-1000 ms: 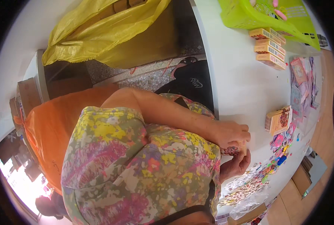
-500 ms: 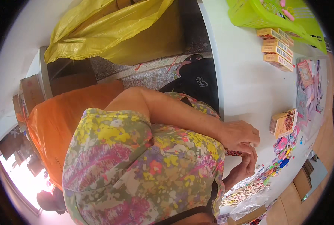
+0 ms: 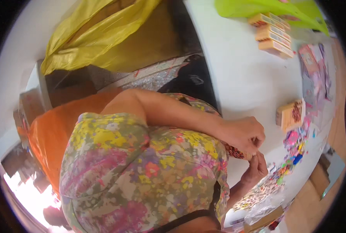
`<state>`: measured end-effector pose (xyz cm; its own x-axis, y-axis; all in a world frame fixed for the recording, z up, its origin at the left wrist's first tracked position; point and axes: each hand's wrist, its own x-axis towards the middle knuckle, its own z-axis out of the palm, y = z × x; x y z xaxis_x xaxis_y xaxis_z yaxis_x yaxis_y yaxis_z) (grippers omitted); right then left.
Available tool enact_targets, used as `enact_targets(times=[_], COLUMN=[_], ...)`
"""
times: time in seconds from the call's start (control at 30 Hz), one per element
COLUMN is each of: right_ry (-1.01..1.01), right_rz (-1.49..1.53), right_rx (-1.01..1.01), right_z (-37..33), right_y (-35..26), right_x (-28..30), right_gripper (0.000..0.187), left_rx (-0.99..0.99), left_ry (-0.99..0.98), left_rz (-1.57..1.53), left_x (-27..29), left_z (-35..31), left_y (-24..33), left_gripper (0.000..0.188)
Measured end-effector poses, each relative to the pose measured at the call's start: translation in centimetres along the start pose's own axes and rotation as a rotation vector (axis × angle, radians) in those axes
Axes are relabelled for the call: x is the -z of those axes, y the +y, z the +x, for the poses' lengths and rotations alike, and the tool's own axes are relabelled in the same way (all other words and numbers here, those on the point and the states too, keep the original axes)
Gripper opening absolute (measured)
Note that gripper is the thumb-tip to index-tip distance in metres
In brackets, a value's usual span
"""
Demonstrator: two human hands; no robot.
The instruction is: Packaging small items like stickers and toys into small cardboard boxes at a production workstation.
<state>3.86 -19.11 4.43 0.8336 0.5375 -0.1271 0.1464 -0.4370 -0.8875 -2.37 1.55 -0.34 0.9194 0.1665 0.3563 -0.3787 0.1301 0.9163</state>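
Note:
A small tan box with dark red print (image 3: 236, 152) is held low between my hands, partly against my flowered top. My left hand (image 3: 243, 134) reaches over it from above, its curled fingers closed at the box's end. My right hand (image 3: 255, 170) comes up from below with its fingertips pinched at that same end. The fingertips meet there and hide part of the box. To the right, on the white table (image 3: 250, 85), stands a similar tan box (image 3: 290, 115) with a dark red picture.
Several tan boxes (image 3: 272, 37) stand in a row beside a green basket (image 3: 258, 7). Pink packets (image 3: 314, 70) lie along the far edge. Small colourful pieces (image 3: 293, 151) are scattered at lower right. A yellow sack (image 3: 91, 42) and an orange bag (image 3: 50, 136) are at left.
The view has shifted, moving the table items up and left in the picture. My fingertips have come together at the small box's end, and more of its printed face shows.

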Motion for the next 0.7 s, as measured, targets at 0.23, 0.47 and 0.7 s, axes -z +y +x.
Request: enact_targets(times=[0.23,0.47,0.7], right_ry=[-0.053,0.33,0.32], right_rz=[-0.248,0.313,1.122], right_rx=[0.338,-0.016,-0.265], right_z=[-1.3,-2.1,1.3], right_y=[-0.2,3.6,4.4], right_x=[-1.7,0.3,-0.9], right_gripper=[0.022,0.029,0.02], left_rx=[0.011,0.508,0.051], left_ry=[-0.269,-0.314,-0.314], left_rz=[0.223,-0.295,-0.003], left_x=[1.5,-0.4,-5.0], left_z=[-1.3,2.0,4.4], left_y=[0.4,-1.4,-3.0], left_gripper=[0.018,0.049,0.076])
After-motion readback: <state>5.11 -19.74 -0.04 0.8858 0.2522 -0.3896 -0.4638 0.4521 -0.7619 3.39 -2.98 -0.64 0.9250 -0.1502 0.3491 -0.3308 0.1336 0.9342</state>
